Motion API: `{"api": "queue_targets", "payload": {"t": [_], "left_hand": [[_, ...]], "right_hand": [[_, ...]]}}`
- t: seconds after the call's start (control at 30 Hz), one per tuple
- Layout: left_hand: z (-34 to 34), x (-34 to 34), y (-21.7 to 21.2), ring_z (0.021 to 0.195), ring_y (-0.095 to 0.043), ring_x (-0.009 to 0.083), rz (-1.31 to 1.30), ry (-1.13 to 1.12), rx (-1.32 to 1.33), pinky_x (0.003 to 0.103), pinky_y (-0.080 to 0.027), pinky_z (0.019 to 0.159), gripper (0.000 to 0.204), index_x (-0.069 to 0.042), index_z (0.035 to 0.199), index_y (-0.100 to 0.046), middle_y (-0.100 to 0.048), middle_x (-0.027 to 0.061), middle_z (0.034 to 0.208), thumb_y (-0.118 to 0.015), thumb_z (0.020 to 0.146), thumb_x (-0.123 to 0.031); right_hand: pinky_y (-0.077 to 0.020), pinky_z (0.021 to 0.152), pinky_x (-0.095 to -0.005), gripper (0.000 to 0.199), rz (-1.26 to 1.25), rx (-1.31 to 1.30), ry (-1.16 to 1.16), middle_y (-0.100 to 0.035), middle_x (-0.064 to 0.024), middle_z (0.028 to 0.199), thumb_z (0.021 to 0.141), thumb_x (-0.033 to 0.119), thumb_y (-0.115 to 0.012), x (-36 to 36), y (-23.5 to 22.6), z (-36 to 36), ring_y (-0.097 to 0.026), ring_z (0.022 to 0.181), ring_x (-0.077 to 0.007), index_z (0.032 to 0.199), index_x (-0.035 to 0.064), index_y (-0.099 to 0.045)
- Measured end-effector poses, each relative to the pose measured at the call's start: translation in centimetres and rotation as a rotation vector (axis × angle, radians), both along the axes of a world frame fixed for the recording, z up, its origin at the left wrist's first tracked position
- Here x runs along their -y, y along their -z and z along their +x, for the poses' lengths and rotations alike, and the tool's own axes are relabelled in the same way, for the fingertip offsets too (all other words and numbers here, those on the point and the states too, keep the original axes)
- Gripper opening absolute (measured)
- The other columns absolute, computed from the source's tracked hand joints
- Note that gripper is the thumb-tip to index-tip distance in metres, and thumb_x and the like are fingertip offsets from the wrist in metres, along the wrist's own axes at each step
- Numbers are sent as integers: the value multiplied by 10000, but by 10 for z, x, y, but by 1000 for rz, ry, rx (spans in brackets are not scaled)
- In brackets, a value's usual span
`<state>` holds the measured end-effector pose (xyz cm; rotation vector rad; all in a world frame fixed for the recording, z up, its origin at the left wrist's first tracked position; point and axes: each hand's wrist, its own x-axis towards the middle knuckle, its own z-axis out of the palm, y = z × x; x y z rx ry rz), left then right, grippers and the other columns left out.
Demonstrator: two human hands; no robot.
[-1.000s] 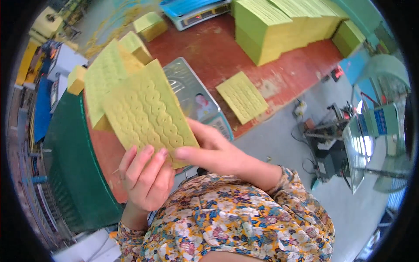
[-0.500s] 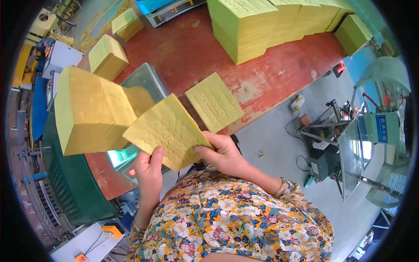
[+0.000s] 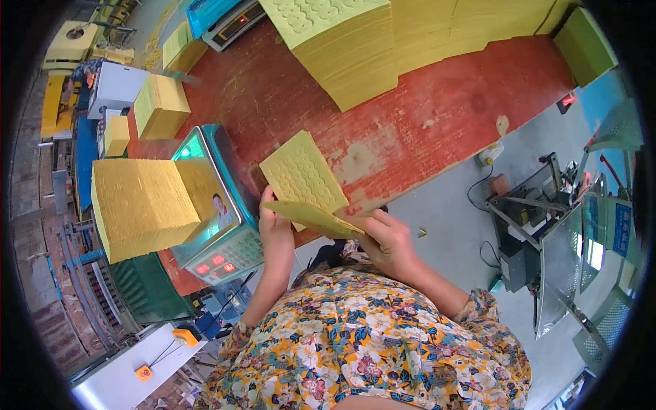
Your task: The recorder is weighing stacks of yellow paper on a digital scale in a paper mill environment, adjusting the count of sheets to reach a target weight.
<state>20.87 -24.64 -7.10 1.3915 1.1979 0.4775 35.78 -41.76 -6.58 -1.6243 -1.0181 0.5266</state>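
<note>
Between my hands is a thin bundle of yellow punched paper [image 3: 316, 219], tilted so that I see it nearly edge-on. My left hand [image 3: 275, 232] grips its left end, and my right hand [image 3: 388, 240] pinches the right end. Just behind it, a similar small bundle of yellow paper [image 3: 301, 164] lies on the red table [image 3: 239, 85], its face marked with rows of round cut patterns. To the left of my hands, a tall stack of yellow paper [image 3: 140, 205] sits on a green scale [image 3: 236, 239] with lit red digits.
Long blocks of stacked yellow paper [image 3: 355, 61] line the far side of the table. Smaller paper stacks [image 3: 164, 109] and a second scale [image 3: 232, 26] stand at the far left. On the floor to the right is a metal-framed machine [image 3: 533, 232].
The held bundle has swung from face-up to nearly edge-on and moved right, against the bundle on the table. The view has shifted, bringing the scale's display into sight.
</note>
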Motion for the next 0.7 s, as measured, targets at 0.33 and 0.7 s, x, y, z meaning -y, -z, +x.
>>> {"api": "queue_targets", "payload": {"t": [0.33,0.7], "left_hand": [[15,-12,35,1254,-462,382,676,264,-469,421,-352,1081,529,51,1321,-472,-485,222,1359,-591,825,-93],[16,2,11,1233,-501,324,428,8,-47,390,-349,1075,527,20,1328,-469,-526,199,1315,-636,842,-100]], "right_hand": [[-472,618,-264,142,-148,-659,134,-598,-40,764,859,18,-650,1,6,13,-568,694,-93,1000,3,-635],[-441,590,-234,80,-99,-437,-15,-588,-2,776,879,12,-624,-78,3,18,-533,679,-70,954,-2,-603]]}}
